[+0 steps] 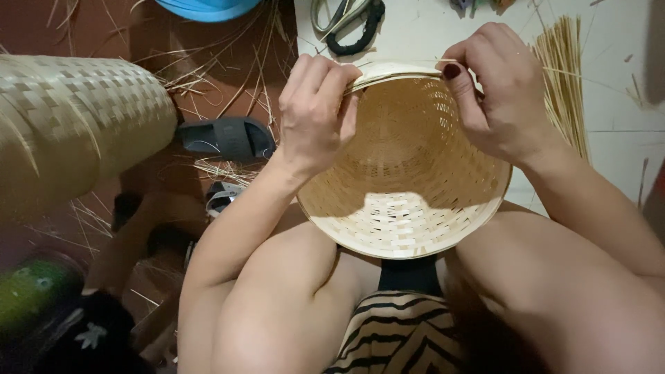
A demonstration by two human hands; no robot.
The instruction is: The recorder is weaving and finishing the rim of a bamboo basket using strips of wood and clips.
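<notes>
A round woven bamboo basket (pixel 409 173) rests on my lap between my knees, its open mouth turned toward me. My left hand (pixel 315 111) pinches the far left part of the rim. My right hand (pixel 495 93) grips the far right part of the rim, thumb pressed on a flat bamboo strip (pixel 395 70) that runs along the top edge between both hands. A thin splint sticks out to the right past my right hand.
A large woven bamboo cylinder (pixel 76 125) lies at the left. A dark sandal (pixel 225 137) sits on the floor beside it. Black-handled shears (pixel 350 24) lie beyond the basket. A bundle of thin bamboo sticks (pixel 564 76) lies at the right. Loose splints litter the floor.
</notes>
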